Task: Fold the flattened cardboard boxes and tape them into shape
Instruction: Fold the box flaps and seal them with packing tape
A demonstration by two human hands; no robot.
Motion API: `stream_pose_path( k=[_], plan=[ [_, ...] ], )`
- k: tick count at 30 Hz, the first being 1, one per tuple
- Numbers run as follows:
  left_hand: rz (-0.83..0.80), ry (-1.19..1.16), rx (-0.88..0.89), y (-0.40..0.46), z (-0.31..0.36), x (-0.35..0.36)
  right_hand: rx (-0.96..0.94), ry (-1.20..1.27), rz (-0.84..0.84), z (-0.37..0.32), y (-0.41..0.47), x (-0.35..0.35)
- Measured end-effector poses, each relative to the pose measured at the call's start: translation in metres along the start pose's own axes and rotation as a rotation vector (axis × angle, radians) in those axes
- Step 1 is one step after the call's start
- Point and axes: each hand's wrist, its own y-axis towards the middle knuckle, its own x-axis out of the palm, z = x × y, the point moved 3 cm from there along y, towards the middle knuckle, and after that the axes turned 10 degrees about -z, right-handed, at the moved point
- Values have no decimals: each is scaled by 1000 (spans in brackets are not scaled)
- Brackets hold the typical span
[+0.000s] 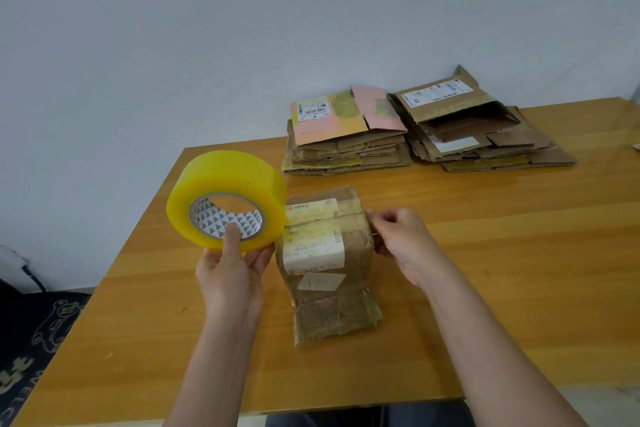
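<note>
A small brown cardboard box with white labels is sitting on the wooden counter. The left hand is holding a yellow roll of tape just left of the box, its grip grasping the roll. The right hand is pinching at the box's right edge; what its grip holds cannot be told. Behind the box, two stacks of flattened cardboard are lying.

Materials: mostly cardboard, wood, glossy tape.
Tape roll: translucent yellow plastic film, glossy, on a printed paper core. Box: worn brown cardboard, creased, shiny old tape strips, white paper labels. Flattened stacks: rough corrugated edges. Table: smooth wood-grain, slight sheen. Wall: matt.
</note>
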Motion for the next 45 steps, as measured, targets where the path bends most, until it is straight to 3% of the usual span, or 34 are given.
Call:
stream_pose_path(
  k=[5,11,14,17,26,45],
  plan=[
    [-26,-7,-20,0,-1,-2,13,4,90,8,-5,-2],
    [-70,-30,-49,-1,0,-4,-486,-427,379,-17,-28,7],
    [-79,-14,-59,0,-1,-6,-758,-524,313,-21,-41,24],
    [-92,10,-67,-1,-4,-6,-706,-734,117,-6,-42,42],
    [-98,33,-167,-1,-14,2,-567,-1295,107,-10,-49,46],
    [0,46,-120,-1,-10,-28,-525,-1385,58,-16,-60,65]
  ],
)
